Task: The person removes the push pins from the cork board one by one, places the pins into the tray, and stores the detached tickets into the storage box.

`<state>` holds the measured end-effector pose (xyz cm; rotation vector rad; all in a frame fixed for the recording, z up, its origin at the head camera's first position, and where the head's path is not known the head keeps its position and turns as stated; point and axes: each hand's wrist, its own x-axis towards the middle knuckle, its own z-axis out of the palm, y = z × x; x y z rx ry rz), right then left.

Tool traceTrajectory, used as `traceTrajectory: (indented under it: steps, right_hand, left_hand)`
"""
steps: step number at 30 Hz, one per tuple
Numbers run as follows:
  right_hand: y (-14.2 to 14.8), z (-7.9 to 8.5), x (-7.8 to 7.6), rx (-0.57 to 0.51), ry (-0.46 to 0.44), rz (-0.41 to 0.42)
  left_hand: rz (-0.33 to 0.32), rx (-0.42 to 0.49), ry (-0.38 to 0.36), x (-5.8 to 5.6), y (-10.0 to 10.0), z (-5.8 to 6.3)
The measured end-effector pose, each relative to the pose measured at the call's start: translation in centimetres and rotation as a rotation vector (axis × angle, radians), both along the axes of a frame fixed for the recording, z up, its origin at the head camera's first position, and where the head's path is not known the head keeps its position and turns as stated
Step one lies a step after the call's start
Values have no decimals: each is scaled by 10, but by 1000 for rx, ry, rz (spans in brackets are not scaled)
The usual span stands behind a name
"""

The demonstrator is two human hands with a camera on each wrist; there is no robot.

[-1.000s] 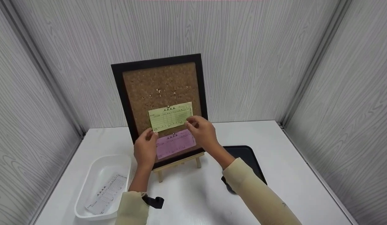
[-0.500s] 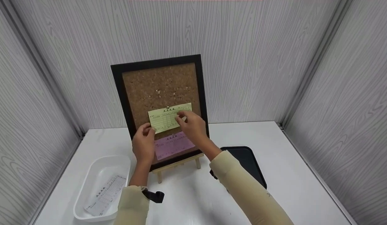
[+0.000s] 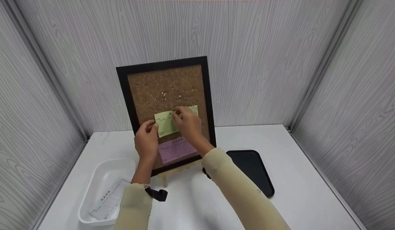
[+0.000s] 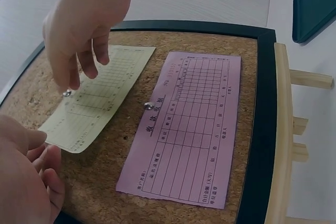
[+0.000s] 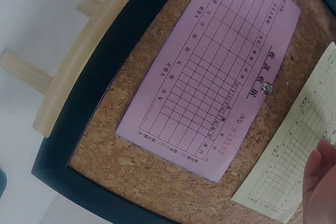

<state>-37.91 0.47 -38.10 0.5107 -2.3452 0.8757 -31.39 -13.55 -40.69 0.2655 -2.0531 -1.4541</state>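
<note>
A framed corkboard [image 3: 165,81] leans on a small wooden easel [image 3: 165,181]. On it is a yellow receipt slip [image 3: 165,124], above a pink receipt slip [image 3: 176,150] held by a shiny pushpin [image 4: 149,106]. My left hand [image 3: 146,140] pinches the yellow slip's lower left side between thumb and fingers. At the yellow slip's top edge, my right hand [image 3: 190,127] has thumb and forefinger on another pushpin [image 4: 66,93], whose silvery head shows by the fingertip in the left wrist view. The right hand covers much of the yellow slip's right half in the head view.
On the left stands a white plastic tub [image 3: 89,191] with a white printed slip [image 3: 109,199] inside. A dark tray [image 3: 251,169] lies to the right of the easel, partly behind the right forearm. White panels [image 3: 248,64] enclose the table [image 3: 299,179].
My right hand has moved left and up from the yellow slip's lower right edge to the pushpin at its top. My left hand stays at the slip's left side, slightly higher.
</note>
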Motion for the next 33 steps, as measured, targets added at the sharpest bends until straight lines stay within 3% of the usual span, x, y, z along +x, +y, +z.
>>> traceTrajectory:
  steps: [19, 28, 33]
  right_hand:
    - [-11, -1, -10, -47, -35, -65]
    - [-9, -4, -12, -38, -8, -66]
    - [-9, -5, -11, -31, 7, -67]
  left_hand:
    - [86, -129, -55, -13, -6, 29]
    - [86, -166, -94, -16, -8, 30]
    - [84, -161, -78, -13, -7, 30]
